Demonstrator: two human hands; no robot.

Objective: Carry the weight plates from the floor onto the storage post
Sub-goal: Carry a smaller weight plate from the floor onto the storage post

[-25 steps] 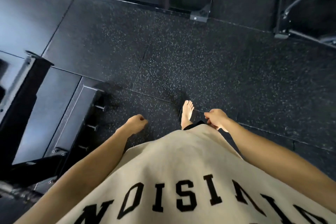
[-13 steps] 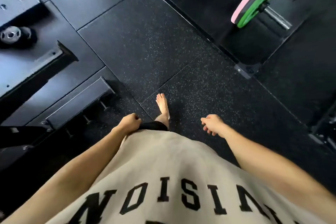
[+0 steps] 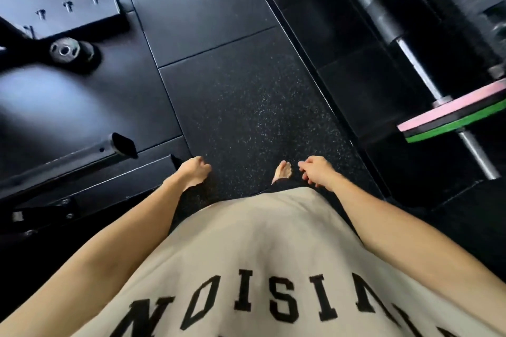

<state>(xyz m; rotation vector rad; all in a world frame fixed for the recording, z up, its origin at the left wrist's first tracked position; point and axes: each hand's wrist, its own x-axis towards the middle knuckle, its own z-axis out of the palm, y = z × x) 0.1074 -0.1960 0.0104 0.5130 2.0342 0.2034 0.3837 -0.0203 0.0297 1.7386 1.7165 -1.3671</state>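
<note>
While the person stands barefoot on the speckled mat [image 3: 246, 107], both hands hang in front of the beige shirt [image 3: 252, 249] and hold nothing. Left hand [image 3: 195, 172]: fingers loosely curled in, empty, over the mat near the black rack base [image 3: 90, 172]. Right hand [image 3: 315, 171]: fingers relaxed, slightly bent, apart, empty, just beside the bare foot [image 3: 282, 171]. Plates: pink plate [image 3: 449, 108] and green plate [image 3: 457, 126] sit on edge w/ a dark layer between them, on the barbell [image 3: 427, 82] at right, well apart from both hands. A small grey plate [image 3: 64, 49] sits upper left among the rack's black frame members; whether it's on a post or on the floor, can't tell. Three short pegs [image 3: 68, 5] stick out of a black bar above it. Right edge blurred.
</note>
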